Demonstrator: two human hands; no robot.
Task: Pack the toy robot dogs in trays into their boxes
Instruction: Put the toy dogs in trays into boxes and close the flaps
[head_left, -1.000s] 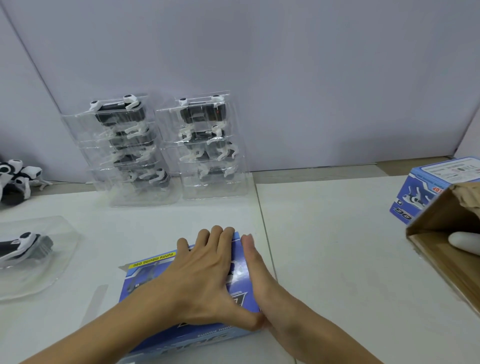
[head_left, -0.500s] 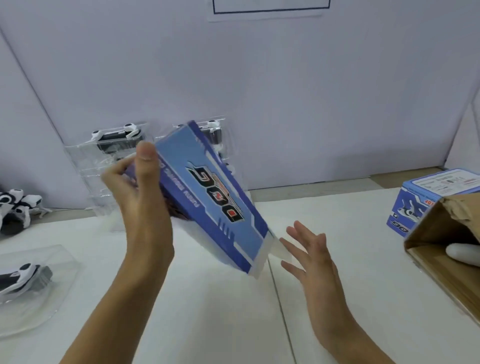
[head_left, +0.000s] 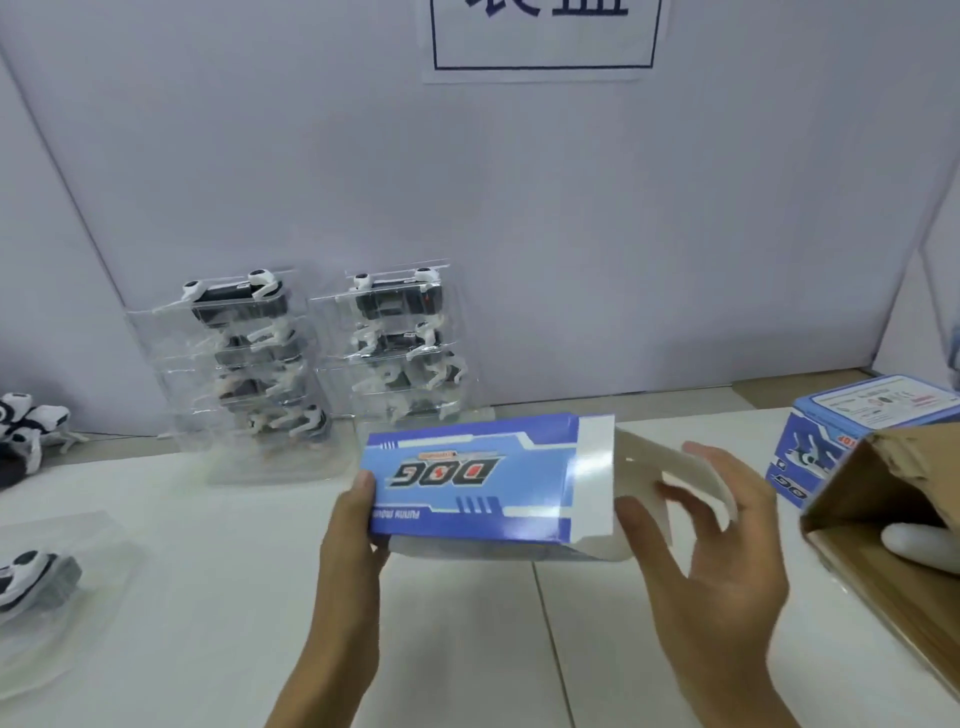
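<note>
Two hands (head_left: 353, 525) (head_left: 711, 545), blue box (head_left: 467, 483), flaps (head_left: 670, 478) open

I hold a blue toy box (head_left: 470, 480) printed "DOG" above the table's near middle, lying flat, its white flaps open on the right. Two stacks of clear trays with robot dogs (head_left: 249, 364) (head_left: 405, 343) stand by the tabletop's far edge.

The person's left hand (head_left: 353, 525) and right hand (head_left: 711, 551) are bare, with no gloves, rings, watch or bracelet in view, and both forearms are uncovered, with no sleeve reaching down to the wrists.
</note>
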